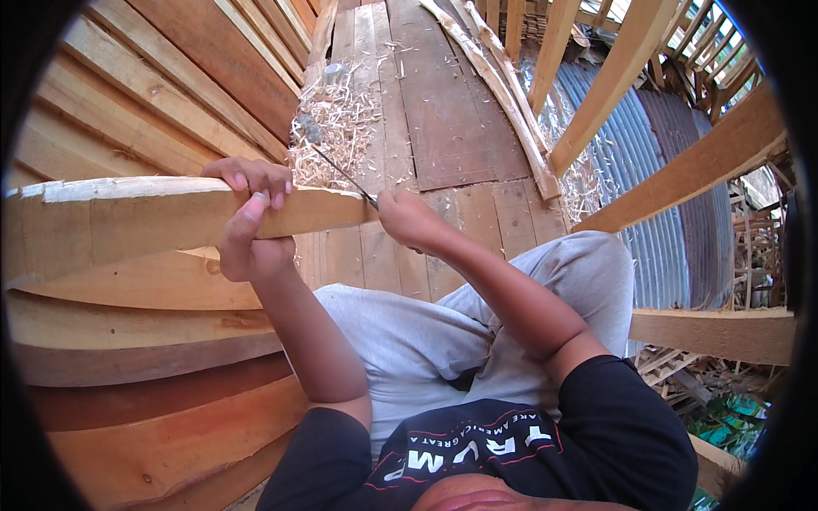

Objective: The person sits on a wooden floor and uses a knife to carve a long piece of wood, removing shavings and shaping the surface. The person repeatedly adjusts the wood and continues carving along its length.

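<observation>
A long wooden plank (128,223) comes in from the left across my front, its top edge pale and roughly cut. My left hand (243,232) grips it close to its right end, fingers over the top edge and thumb against the near face. At that end, my right hand (413,223) is closed around a knife. Its thin dark blade (342,175) points up and left, seen almost edge-on, beyond the plank's end. Whether the blade touches the wood I cannot tell. The knife's handle is mostly hidden in my fist.
Wood shavings (341,119) lie heaped on the board floor (452,102) ahead. Stacked planks (153,94) line the left side. Two pale poles (503,94) rest on the floor to the right. Beyond them stand upright posts (609,85) and corrugated metal sheets (635,187).
</observation>
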Tool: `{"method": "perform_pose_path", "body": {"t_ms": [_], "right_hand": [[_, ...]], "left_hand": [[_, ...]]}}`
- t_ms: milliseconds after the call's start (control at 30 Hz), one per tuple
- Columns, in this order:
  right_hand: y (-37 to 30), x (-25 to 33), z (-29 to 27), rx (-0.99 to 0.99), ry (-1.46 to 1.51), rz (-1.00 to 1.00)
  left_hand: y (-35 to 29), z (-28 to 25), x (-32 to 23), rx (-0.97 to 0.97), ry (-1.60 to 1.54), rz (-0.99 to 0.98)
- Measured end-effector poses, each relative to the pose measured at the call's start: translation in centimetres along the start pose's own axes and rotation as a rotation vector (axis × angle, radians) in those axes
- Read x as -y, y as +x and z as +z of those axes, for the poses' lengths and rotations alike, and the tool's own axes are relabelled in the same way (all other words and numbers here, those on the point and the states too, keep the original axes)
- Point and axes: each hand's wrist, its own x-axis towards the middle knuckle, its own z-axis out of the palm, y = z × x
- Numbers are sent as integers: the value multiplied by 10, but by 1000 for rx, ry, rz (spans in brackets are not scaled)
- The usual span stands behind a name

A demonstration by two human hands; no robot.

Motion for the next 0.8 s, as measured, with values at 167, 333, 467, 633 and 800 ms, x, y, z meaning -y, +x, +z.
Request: {"method": "perform_pose_path", "body": {"t_ms": [167,333,467,633,800], "right_hand": [[12,-13,3,-6,-4,-37],[10,-8,3,45,30,31],[8,-6,1,66,37,69],[10,-8,1,61,34,68],[10,-7,1,57,43,72]], "left_hand": [[3,-6,0,-18,-30,16],[2,-13,0,-13,-37,20],[3,-11,0,6,-37,23],[4,-10,0,8,-28,30],[3,-11,0,1,-30,27]]}}
